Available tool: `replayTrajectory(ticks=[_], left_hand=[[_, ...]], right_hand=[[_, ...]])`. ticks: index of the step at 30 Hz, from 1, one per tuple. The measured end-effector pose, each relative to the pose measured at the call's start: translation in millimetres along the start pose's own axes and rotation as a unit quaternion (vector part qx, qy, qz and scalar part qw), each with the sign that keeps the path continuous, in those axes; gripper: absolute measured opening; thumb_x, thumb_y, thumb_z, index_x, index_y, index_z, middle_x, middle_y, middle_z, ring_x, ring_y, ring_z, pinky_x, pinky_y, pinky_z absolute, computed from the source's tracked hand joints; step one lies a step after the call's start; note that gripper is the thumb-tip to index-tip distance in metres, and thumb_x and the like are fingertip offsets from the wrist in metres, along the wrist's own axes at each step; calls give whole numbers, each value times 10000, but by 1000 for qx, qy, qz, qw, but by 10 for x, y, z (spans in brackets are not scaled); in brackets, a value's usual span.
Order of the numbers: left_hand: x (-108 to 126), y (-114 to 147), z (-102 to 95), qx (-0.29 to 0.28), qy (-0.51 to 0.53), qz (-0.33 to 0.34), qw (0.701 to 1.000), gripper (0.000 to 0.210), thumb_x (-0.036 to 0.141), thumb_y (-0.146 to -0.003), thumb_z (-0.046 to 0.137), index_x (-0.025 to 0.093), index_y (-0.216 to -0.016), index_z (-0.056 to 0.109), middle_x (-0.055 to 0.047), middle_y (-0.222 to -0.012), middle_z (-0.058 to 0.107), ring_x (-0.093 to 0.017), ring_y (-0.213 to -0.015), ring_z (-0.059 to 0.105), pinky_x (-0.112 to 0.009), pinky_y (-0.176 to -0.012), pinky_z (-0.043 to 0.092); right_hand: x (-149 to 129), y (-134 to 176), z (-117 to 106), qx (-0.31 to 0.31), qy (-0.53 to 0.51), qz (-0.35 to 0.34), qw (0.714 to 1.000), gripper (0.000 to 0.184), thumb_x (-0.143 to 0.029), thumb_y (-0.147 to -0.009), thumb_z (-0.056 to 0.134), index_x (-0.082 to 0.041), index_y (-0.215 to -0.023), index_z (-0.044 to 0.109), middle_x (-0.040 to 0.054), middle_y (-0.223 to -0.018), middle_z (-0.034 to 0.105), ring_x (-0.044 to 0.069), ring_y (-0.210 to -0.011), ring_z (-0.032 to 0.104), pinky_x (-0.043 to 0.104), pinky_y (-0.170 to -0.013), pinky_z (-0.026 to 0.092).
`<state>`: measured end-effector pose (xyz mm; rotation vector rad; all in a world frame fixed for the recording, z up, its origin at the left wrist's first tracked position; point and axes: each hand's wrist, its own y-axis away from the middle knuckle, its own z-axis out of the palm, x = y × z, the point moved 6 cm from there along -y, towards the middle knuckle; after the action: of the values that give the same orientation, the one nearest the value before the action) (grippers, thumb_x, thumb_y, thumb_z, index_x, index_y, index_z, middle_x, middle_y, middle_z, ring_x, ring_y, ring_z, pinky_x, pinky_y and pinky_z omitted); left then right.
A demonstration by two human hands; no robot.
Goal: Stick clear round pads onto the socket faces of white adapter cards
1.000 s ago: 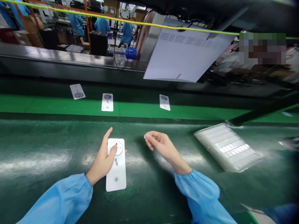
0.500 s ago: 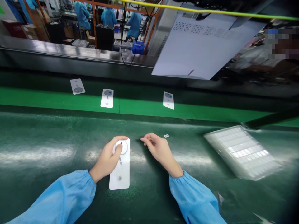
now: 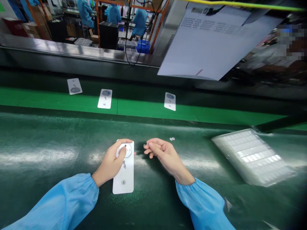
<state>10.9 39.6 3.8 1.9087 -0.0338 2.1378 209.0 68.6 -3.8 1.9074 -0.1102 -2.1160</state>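
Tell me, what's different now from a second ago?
A finger of the left hand, earlier pointing up beside the white panel, now lies along its top edge. Two small pale discs now show beyond the right hand; whether put down or merely uncovered, I can't tell. The left hand still grips the panel; three similar panels remain on the green strip.

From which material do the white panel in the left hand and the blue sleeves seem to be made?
White panel: probably plastic with smooth, satin finish, judging by its flat, even surface and rounded corners, though coated glass is possible.
Blue sleeves: thin, low-sheen fabric, shown by creases and gathered cuffs; fibre unclear.
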Motion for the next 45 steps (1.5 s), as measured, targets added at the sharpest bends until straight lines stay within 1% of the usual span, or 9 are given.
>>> replayTrajectory(ticks=[3,6,10,12,17,27,37,40,45], left_hand=[[22,13,-17,6,-43,19,999,296,336,-972,513,215,-1191,671,-68,-1016,748,-211,-785,705,-262,-614,511],[13,23,-15,6,-88,28,996,290,310,-965,531,226,-1195,687,-51,-1008,752,-174,-696,666,-249,-571,484],[63,32,8,17,-110,79,991,309,283,-807,774,200,-1103,743,-67,-1102,756,-239,-938,702,-312,-825,547],[83,35,31,9,-106,92,990,260,283,-793,800,197,-1037,779,-69,-1093,766,-267,-1016,698,-348,-920,534],[112,41,76,-36,-85,92,991,190,294,-888,718,205,-1023,816,-59,-975,781,-257,-943,716,-355,-862,550],[75,38,45,-12,-87,81,993,183,314,-846,768,214,-990,823,-59,-1002,789,-264,-938,724,-366,-847,572],[77,40,42,-1,-88,78,993,172,307,-831,773,221,-970,827,-59,-1020,796,-298,-995,729,-408,-908,574],[71,54,33,16,-101,79,992,291,308,-799,798,214,-1075,802,-62,-1107,782,-303,-1030,724,-403,-925,574],[77,80,78,-5,-144,95,985,426,267,-847,724,193,-1266,711,-69,-1159,765,-264,-987,732,-340,-859,579]], right_hand=[[42,82,174,-41,-20,21,999,360,-502,-757,841,-175,-835,712,63,-796,734,146,-637,660,226,-505,483],[68,140,282,-57,-20,17,998,335,-492,-782,826,-172,-801,730,8,-656,644,96,-523,528,216,-470,402],[124,191,327,-30,8,19,999,391,-547,-753,827,-170,-765,723,-27,-561,533,90,-485,414,232,-448,313],[142,217,365,-33,24,21,999,405,-561,-751,823,-171,-743,713,-29,-554,515,91,-489,394,237,-453,289],[131,253,438,-51,53,23,997,420,-587,-799,770,-173,-752,719,-25,-551,508,98,-497,398,246,-472,289],[-35,256,458,-66,94,-11,993,412,-589,-813,749,-184,-745,716,-16,-571,542,109,-517,425,254,-504,359],[-1,267,375,-41,140,-39,989,363,-554,-808,768,-196,-758,738,40,-693,668,178,-644,573,283,-567,450],[13,288,358,-14,166,-57,984,357,-546,-834,742,-198,-754,738,48,-701,675,181,-626,566,285,-541,427],[-45,319,414,9,212,-94,973,329,-497,-863,717,-192,-741,726,35,-668,646,144,-549,481,280,-502,363]])
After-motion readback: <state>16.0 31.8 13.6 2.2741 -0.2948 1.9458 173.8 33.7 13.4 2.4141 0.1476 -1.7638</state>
